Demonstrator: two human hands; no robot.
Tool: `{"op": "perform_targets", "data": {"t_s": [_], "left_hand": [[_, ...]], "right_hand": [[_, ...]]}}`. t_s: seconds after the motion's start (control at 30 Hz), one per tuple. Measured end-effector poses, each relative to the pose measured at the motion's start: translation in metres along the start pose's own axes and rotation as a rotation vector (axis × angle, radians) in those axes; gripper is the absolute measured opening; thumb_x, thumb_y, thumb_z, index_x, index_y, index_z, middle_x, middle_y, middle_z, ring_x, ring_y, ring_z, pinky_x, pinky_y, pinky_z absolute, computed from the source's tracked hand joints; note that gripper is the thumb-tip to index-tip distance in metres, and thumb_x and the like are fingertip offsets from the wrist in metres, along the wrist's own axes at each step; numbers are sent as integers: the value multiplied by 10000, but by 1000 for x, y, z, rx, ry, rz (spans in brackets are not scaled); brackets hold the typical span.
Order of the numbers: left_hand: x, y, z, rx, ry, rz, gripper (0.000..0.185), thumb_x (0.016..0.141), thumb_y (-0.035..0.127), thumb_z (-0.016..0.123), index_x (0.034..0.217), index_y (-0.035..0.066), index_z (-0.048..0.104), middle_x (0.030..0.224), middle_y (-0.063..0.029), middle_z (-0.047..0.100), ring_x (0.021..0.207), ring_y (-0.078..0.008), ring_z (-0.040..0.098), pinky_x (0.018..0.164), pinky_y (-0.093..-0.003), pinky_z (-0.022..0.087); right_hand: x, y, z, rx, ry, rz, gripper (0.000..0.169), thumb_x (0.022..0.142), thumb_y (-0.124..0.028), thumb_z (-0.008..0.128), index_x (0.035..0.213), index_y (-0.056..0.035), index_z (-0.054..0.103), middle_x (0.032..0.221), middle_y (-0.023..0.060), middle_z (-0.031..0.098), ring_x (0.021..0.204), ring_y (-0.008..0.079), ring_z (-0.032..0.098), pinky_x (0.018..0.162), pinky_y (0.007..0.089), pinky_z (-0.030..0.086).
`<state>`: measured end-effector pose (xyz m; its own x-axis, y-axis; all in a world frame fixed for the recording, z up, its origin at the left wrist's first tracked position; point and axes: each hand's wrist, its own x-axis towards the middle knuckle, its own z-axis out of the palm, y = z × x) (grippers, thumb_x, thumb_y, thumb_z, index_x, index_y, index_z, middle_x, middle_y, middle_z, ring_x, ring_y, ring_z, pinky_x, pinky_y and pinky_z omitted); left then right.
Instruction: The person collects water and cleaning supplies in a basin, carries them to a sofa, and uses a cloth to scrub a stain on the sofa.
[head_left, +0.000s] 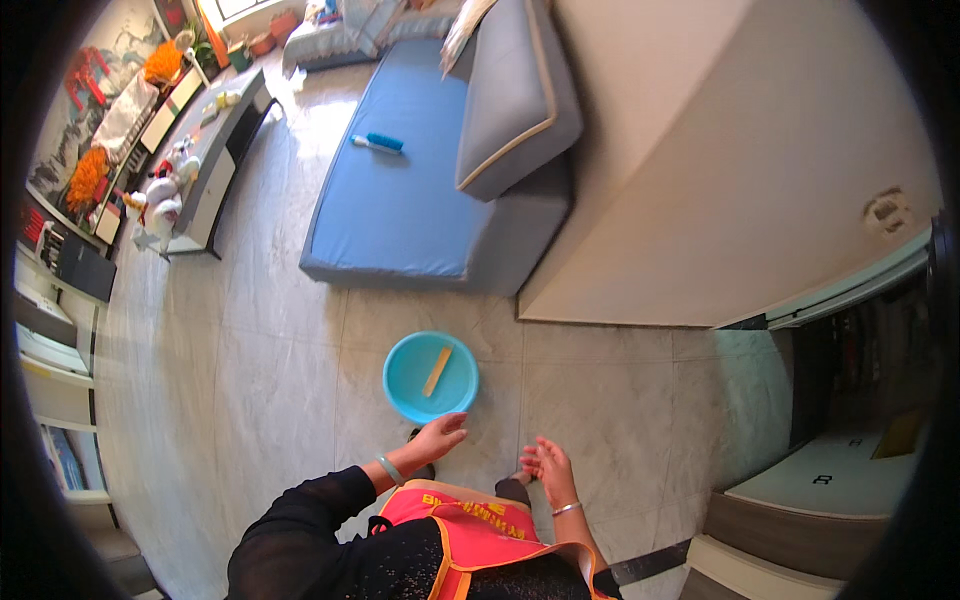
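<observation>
Both of my hands are bare and hold nothing. My left hand (441, 438), a pale green bangle on its wrist, hovers just by the near rim of a light blue plastic basin (405, 369); whether it touches the rim I cannot tell. Inside the basin lies a narrow tan strip (437, 371), perhaps wood. To the right, my right hand (551, 461) is held over the floor with fingers spread and slightly curled, a silver-coloured bangle at the wrist. A red apron (487, 517) with yellow writing covers my lap.
Beyond the basin stands a sofa with a blue seat (397, 202), a blue-bristled brush (379, 142) and a grey cushion (517, 97). A low table (206, 199) bears plush toys. Right are a wall corner (637, 247) and a cabinet (802, 480); open shelves (64, 420) line the left.
</observation>
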<state>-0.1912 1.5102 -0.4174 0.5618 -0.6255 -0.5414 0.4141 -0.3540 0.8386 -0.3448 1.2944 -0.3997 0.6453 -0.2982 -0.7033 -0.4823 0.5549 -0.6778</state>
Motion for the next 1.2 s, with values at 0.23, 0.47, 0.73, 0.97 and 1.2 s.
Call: {"op": "perform_targets", "data": {"t_s": [0.23, 0.47, 0.73, 0.97, 1.2], "left_hand": [[36, 52, 147, 168, 64, 135, 431, 847, 192, 564, 1189, -53, 473, 1148, -180, 558, 1073, -242, 538, 908, -322, 430], [84, 115, 381, 179, -217, 323, 420, 831, 160, 580, 1192, -30, 480, 1134, -189, 564, 1041, -253, 557, 873, -323, 451], [187, 171, 524, 285, -435, 386, 438, 839, 173, 571, 1215, -24, 465, 1137, -154, 560, 976, -220, 565, 839, -309, 455], [281, 292, 686, -39, -650, 147, 435, 886, 216, 534, 1242, -18, 445, 1195, -101, 516, 1085, -177, 490, 919, -302, 400], [378, 416, 867, -305, -796, 31, 451, 927, 293, 447, 1268, 1, 408, 1245, -147, 466, 1171, -240, 438, 992, -367, 362]], "right_hand": [[-69, -26, -161, 12, 81, -117, 277, 927, -202, 467, 1139, -23, 466, 971, 117, 597, 791, 187, 613, 659, 284, 516], [-127, -88, -327, 133, 273, -305, 303, 920, -227, 484, 1136, -14, 479, 966, 114, 604, 784, 189, 616, 667, 279, 504], [-108, -180, -454, 282, 336, -467, 305, 913, -213, 485, 1145, -16, 494, 1028, 137, 591, 881, 214, 603, 726, 299, 503], [-91, -285, -586, 633, 415, -572, 385, 927, -235, 447, 1221, 13, 433, 1169, 149, 535, 1048, 241, 544, 881, 333, 447], [-72, -397, -726, 941, 361, -836, 495, 938, -323, 399, 1297, 13, 346, 1302, 168, 426, 1178, 287, 440, 987, 378, 355]]}}
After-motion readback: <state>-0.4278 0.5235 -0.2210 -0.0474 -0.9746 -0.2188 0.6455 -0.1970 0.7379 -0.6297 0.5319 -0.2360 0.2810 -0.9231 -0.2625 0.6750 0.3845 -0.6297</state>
